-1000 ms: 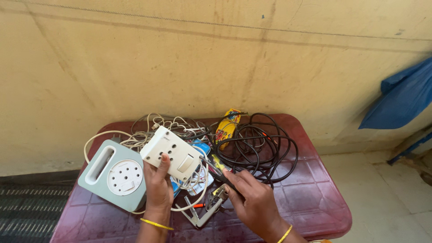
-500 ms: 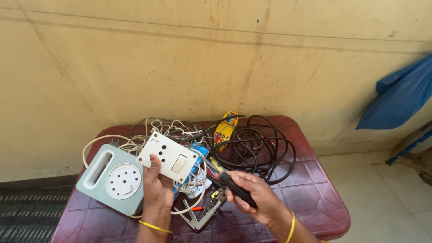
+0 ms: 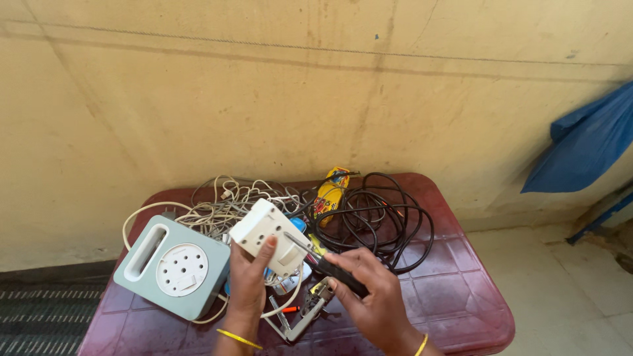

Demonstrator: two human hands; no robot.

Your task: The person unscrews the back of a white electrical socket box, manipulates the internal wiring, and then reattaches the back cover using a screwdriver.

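Left hand (image 3: 249, 285) grips white switch box (image 3: 269, 235) at frame centre, tilted above maroon worktop (image 3: 455, 290). Right hand (image 3: 370, 291) clamps black-handled screwdriver (image 3: 323, 261), tip touching the box.
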